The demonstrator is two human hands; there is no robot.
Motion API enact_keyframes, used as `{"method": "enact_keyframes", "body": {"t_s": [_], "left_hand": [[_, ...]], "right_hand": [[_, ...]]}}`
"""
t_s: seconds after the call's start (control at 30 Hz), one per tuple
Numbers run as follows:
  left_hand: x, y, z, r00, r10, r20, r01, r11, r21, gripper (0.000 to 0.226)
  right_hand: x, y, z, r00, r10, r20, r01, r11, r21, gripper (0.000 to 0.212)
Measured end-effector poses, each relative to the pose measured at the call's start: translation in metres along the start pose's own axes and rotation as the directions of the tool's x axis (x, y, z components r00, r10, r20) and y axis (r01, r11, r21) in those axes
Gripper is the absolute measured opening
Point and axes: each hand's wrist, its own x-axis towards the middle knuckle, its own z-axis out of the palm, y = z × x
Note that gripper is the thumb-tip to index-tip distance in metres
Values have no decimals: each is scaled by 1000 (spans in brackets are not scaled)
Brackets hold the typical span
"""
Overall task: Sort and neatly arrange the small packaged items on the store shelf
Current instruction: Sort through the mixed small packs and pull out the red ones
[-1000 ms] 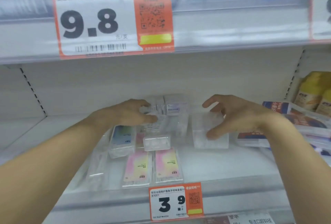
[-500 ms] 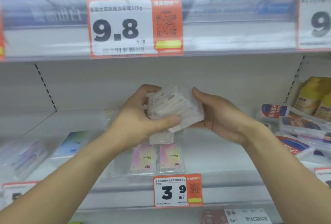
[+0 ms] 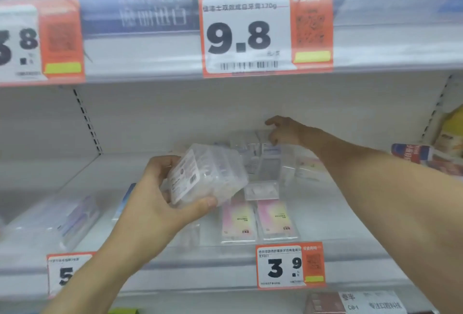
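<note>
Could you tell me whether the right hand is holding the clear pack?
No, the left hand grips the clear pack; the right hand reaches toward the shelf back.

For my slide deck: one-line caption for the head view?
Left hand grips clear packet while right hand reaches boxes at shelf back.

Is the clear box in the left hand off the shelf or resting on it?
Off the shelf: the left hand grips the clear box tilted in the air above the pink packets.

Clear box (image 3: 209, 175) in left hand (image 3: 160, 203); right hand (image 3: 285, 132) at rear packets (image 3: 265, 160)
</note>
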Motion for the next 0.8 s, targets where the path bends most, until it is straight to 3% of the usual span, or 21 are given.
{"method": "enact_keyframes", "body": {"t_s": [0.1,0.2,0.27,0.33,0.4,0.47,0.57,0.67,0.73,0.8], "left_hand": [[-9,-6,-1,998,50,45,-45,993,-106,68],[-10,-3,-5,999,39,36,-30,976,-214,65],[-9,-3,-7,1000,-12,15,16,960,-280,66],[-6,-4,-10,997,-76,-1,70,923,-379,68],[-3,-5,-15,992,-127,26,125,884,-450,70],[-1,-4,-18,983,-167,80,185,852,-490,70],[2,-3,-26,971,-220,96,237,805,-545,66],[10,0,-52,966,-251,66,246,809,-534,81],[16,0,-77,963,-269,-8,225,821,-525,90],[24,-2,-105,952,-242,-186,139,886,-441,66]], "right_hand": [[20,-1,9,997,47,58,-23,932,-362,99],[24,0,6,993,109,49,-74,883,-463,127],[12,-2,-1,991,135,-12,-126,884,-449,126],[-7,-6,-11,983,78,-165,-125,948,-294,115],[-28,-9,-18,934,9,-357,-16,1000,-15,103],[-57,-25,-18,909,4,-418,121,955,271,92],[-105,-60,-9,977,-127,-174,207,780,591,64],[-137,-90,5,942,-319,109,147,681,718,50],[-144,-106,16,927,-340,156,116,657,745,53],[-145,-125,29,937,-313,155,88,641,763,58]]}}
